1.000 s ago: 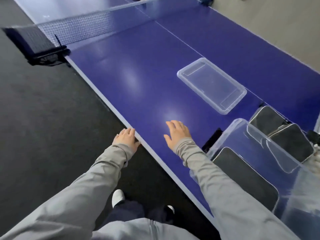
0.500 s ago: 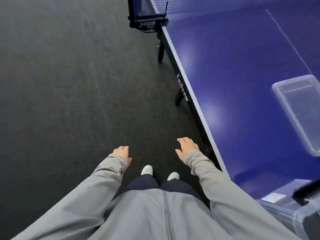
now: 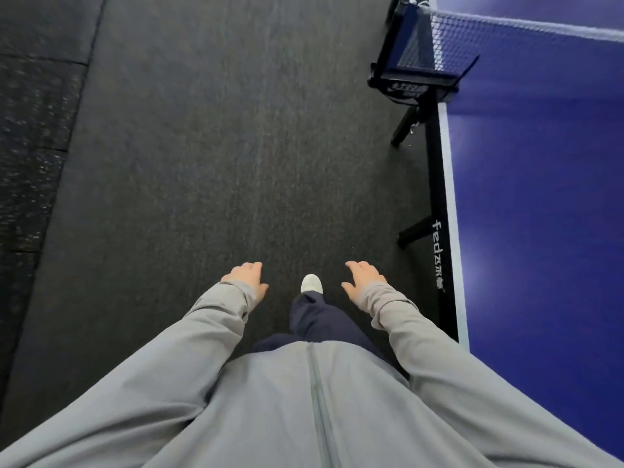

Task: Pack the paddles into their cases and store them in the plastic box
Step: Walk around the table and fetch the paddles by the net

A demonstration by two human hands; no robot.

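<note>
Head view: person stands on dark floor (image 3: 202, 163) alongside the blue counter (image 3: 540, 231), net post (image 3: 413, 67) ahead. Left hand (image 3: 246, 278) and right hand (image 3: 363, 278) both loose, fingers spread, holding nothing. No paddles, cases or plastic box in sight; whereabouts not shown. Judgement: paddles light and stiff, rubber faces mark easily, so take by the handle; cases soft, hold at the edge.

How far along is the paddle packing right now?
Nothing of the job shows here: no paddles, cases or box. Both the left hand and the right hand are empty and open over the dark floor, beside the blue table near its net. What is done or left cannot be judged.
</note>
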